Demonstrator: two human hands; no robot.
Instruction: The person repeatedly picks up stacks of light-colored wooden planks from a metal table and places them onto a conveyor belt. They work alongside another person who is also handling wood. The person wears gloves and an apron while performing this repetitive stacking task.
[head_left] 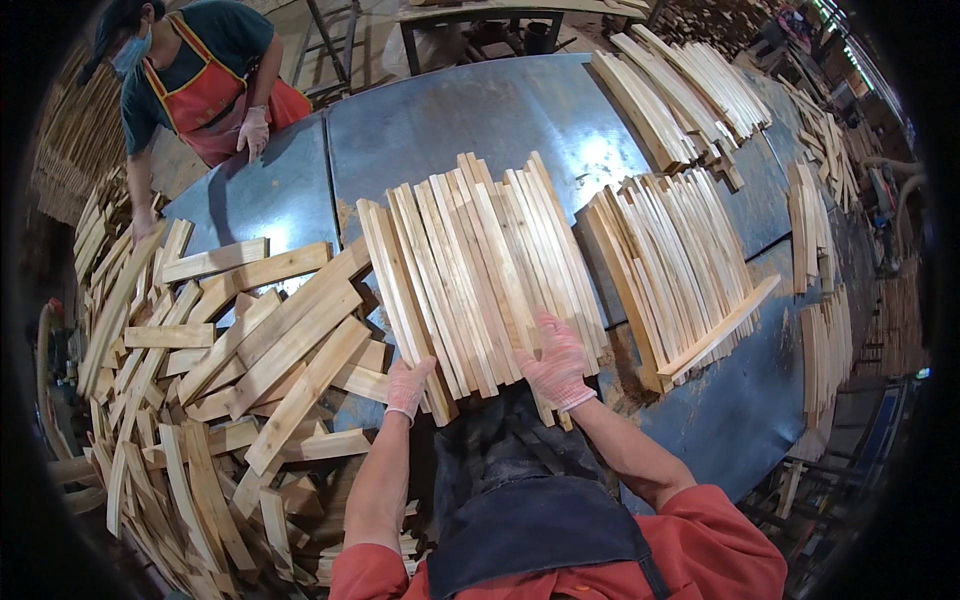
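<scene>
A row of pale wooden strips (pixel 470 270) lies side by side on the metal table in front of me, its near ends uneven. My left hand (pixel 408 388), in a thin clear glove, is closed around the near end of the outermost left strip. Gloved as well, my right hand (pixel 556 364) rests on the near ends at the right part of the row, its fingers spread over the tops. Below that hand, a couple of strip ends stick out toward my dark apron (pixel 530 520). Part of the left fingers is hidden by the wood.
Loose wooden pieces (pixel 290 350) heap up on the left. Right of my row stands another row of strips (pixel 680 260) with one piece lying across its near end; a further stack (pixel 690 95) lies behind. Across the metal table (pixel 470 110), a co-worker in a red apron (pixel 205 100) touches the heap.
</scene>
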